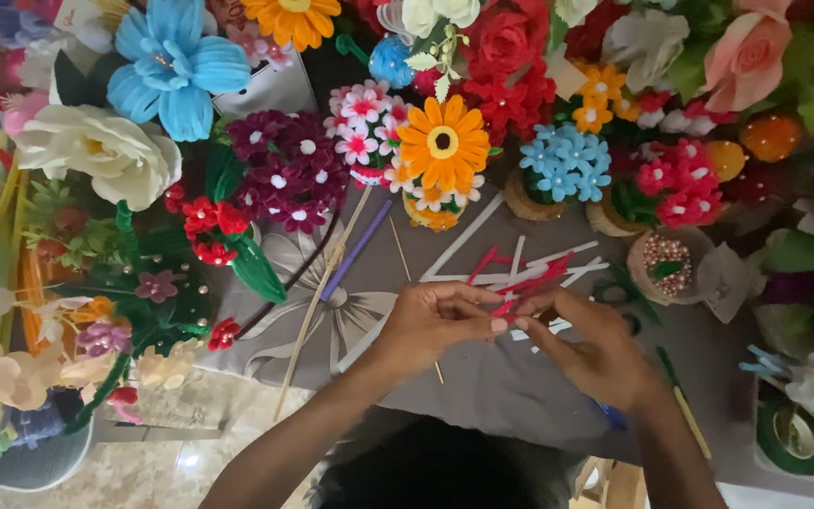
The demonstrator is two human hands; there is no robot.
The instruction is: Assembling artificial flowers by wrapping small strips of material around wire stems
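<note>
Nearest the camera, dark hair is seen at the bottom edge, and from it two bare forearms reach up to the middle of the view. Between the left hand [431, 325] and the right hand [591, 349] a thin red fuzzy pipe cleaner [512, 300] is held just above the grey cloth-covered surface [492, 386]. The left fingers [482, 306] are closed in a pinch on one end; the right fingers [544, 303] are curled shut around the other.

The stem is judged very light, soft on the outside and wiry within, so it should bend easily and keep its bend. It is best taken near its ends between fingertips, with little pressure.

It looks slender, bright red and slightly bent. More loose red and white pipe cleaners [529, 269] lie just behind the hands, with thin wooden sticks [327, 283] to the left and handmade flower bouquets [445, 146] crowded around.
</note>
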